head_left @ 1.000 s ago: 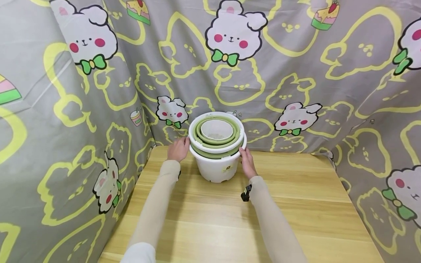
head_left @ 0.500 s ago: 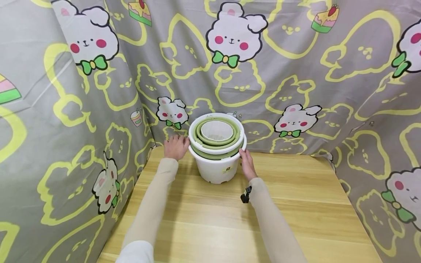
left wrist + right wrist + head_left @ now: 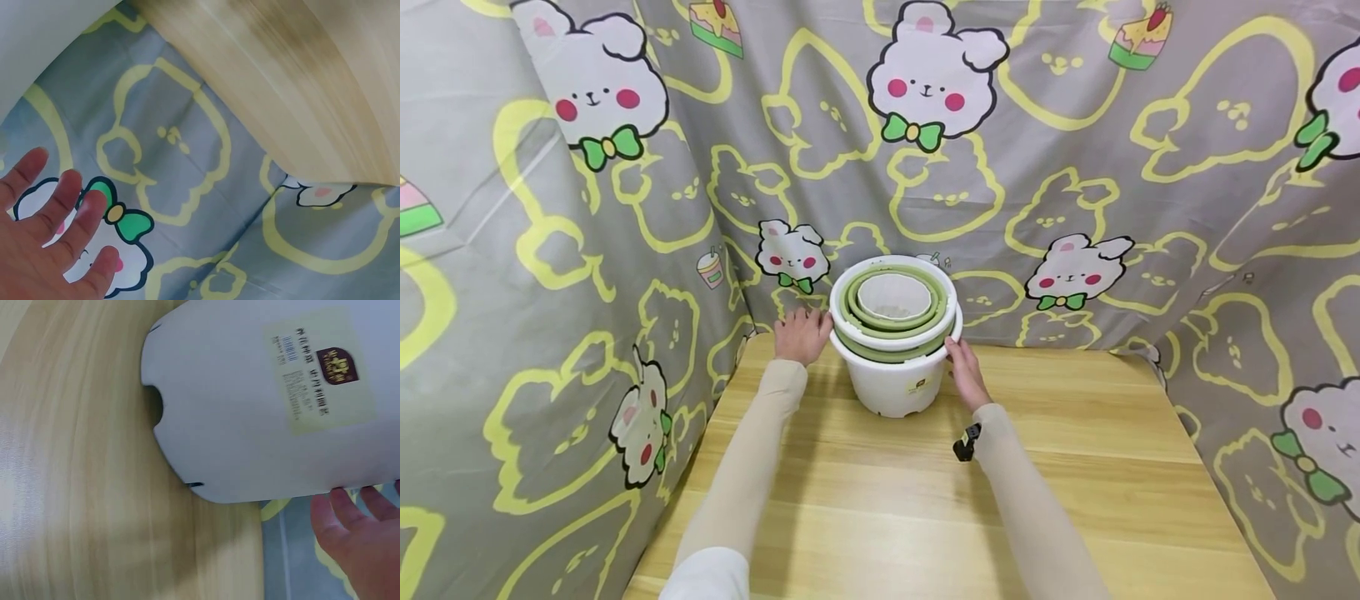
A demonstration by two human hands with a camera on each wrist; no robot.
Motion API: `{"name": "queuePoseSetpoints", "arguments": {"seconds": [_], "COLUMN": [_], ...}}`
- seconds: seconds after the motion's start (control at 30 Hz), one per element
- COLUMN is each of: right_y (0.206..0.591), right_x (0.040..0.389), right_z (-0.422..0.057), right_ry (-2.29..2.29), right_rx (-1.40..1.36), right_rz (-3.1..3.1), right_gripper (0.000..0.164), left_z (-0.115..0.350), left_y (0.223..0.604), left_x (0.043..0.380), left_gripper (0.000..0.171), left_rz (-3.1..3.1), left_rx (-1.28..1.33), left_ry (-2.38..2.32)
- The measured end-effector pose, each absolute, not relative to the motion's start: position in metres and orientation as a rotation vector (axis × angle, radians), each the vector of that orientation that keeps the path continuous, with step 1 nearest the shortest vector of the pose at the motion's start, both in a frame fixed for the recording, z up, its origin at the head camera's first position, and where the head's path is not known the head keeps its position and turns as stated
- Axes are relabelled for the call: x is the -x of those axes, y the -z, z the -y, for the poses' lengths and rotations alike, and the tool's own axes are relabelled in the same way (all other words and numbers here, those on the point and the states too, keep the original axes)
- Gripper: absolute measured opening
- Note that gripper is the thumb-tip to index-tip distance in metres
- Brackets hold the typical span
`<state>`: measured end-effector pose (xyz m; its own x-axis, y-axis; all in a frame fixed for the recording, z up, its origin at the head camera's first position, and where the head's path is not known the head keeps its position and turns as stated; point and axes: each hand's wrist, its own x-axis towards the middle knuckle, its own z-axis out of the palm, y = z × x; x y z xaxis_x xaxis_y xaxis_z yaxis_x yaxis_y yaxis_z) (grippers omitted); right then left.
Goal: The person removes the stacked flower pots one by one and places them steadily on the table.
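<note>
A nested stack of plastic flower pots stands upright at the back of the table. The outermost pot [image 3: 895, 387] is white, with a label [image 3: 322, 372] and notches at its base. Inside sit a green pot [image 3: 891, 352], a white-rimmed pot [image 3: 891, 340], further green rims and a small white pot [image 3: 893, 293] innermost. My left hand [image 3: 803, 335] is at the stack's left side, thumb side at the rim; its fingers [image 3: 81, 219] look spread and loose in the left wrist view. On the right, my right hand [image 3: 967, 372] touches the outer pot's rim and side with extended fingertips.
The wooden table [image 3: 880, 500] has its back edge just behind the pots. A grey curtain [image 3: 955, 192] with rabbit prints hangs behind and on both sides. A small black device [image 3: 966, 442] is strapped at the right wrist.
My left hand has shifted slightly left and turned, its fingers now more spread beside the rim. The pot stack stays in place, and my right hand remains at its right side.
</note>
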<state>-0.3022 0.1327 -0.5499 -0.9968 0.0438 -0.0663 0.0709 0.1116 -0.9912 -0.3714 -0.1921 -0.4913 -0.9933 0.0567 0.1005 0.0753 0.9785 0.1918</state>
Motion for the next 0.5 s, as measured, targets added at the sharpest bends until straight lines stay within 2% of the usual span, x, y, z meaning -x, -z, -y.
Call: {"name": "queuePoseSetpoints", "arguments": {"seconds": [0.33,0.4,0.5], "right_y": [0.525,0.517,0.503], "right_x": [0.295,0.294,0.296], "right_z": [-0.140,-0.139,-0.137], "right_ry": [2.153,2.217,2.328], "right_rx": [-0.211,-0.214,-0.130], "right_rz": [-2.513,-2.614,-2.800], "right_gripper": [0.069,0.061,0.040], "left_z": [0.190,0.190,0.190], "left_y": [0.490,0.491,0.492], "left_x": [0.365,0.365,0.367], "left_gripper": [0.073,0.074,0.076], "left_rz": [3.012,3.020,3.033], "left_rx": [0.103,0.090,0.085], "left_ry": [0.327,0.327,0.338]}}
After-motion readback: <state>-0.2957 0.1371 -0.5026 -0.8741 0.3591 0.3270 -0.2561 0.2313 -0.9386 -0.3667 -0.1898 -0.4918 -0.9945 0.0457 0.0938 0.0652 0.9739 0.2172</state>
